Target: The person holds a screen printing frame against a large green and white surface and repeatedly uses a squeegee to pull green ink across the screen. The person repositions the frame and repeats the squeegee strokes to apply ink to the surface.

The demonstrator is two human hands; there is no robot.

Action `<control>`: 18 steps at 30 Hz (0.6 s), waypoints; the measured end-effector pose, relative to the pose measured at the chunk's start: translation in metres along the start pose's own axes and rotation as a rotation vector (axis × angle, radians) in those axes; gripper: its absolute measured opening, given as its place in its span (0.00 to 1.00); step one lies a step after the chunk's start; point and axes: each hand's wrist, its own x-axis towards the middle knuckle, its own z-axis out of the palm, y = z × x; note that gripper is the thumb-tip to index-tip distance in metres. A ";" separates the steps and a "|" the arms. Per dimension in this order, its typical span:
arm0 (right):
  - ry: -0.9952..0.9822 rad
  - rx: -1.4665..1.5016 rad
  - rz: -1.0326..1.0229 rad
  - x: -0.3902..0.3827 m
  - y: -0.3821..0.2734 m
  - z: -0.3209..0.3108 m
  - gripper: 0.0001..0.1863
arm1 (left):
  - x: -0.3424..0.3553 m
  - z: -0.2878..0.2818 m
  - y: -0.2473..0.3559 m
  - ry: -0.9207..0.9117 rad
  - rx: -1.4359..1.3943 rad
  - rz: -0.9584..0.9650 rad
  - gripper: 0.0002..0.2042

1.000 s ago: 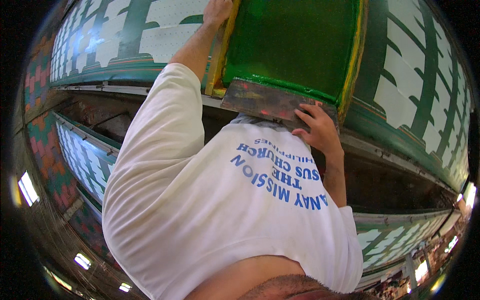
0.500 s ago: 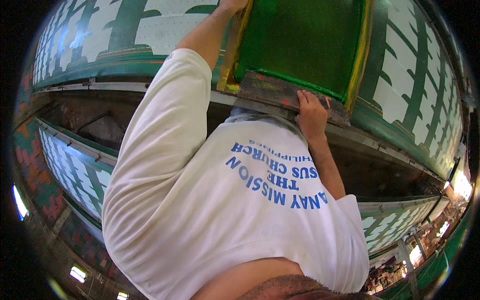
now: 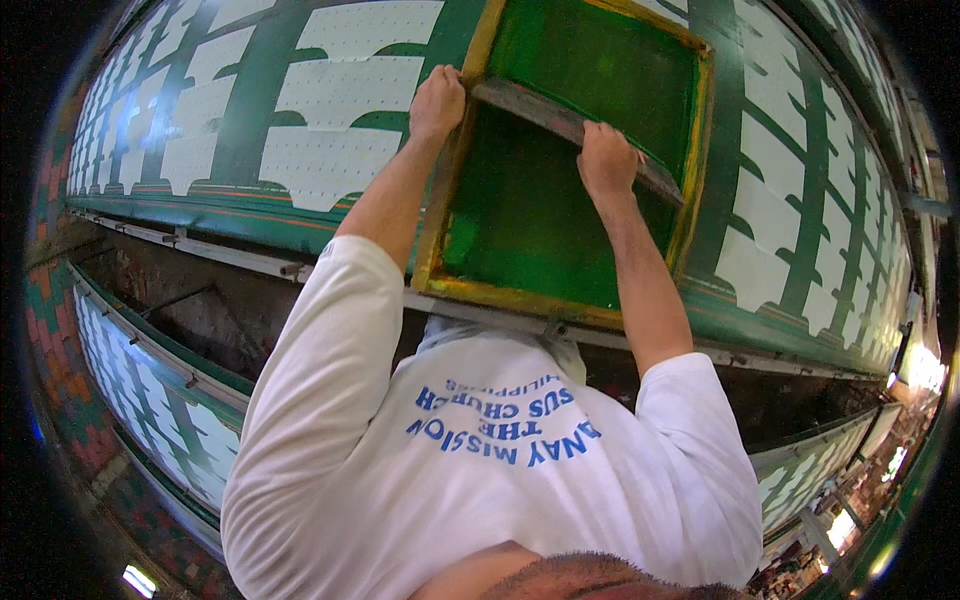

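Spanning, head view: dark board [image 3: 530,110] crosswise inside yellow-stained frame [image 3: 520,299], on green table [image 3: 237,108] | right hand [image 3: 607,160] closed mid-board, likely balancing pressure | left hand [image 3: 438,103] curled at frame's edge, apparently steadying; grip unclear

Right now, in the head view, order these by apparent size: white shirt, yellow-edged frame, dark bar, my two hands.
Largest to smallest:
White shirt, though nearest the camera
Yellow-edged frame
Dark bar
Left hand and right hand: too alike to rank
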 end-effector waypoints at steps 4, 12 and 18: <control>0.007 -0.017 -0.012 0.088 0.034 0.001 0.07 | -0.007 -0.005 0.008 0.009 0.014 -0.064 0.21; -0.059 -0.053 -0.015 0.208 0.099 -0.009 0.13 | -0.010 -0.004 0.005 0.133 0.140 0.077 0.20; -0.031 -0.088 -0.106 0.252 0.135 -0.025 0.19 | -0.018 -0.005 0.011 0.168 0.157 0.092 0.19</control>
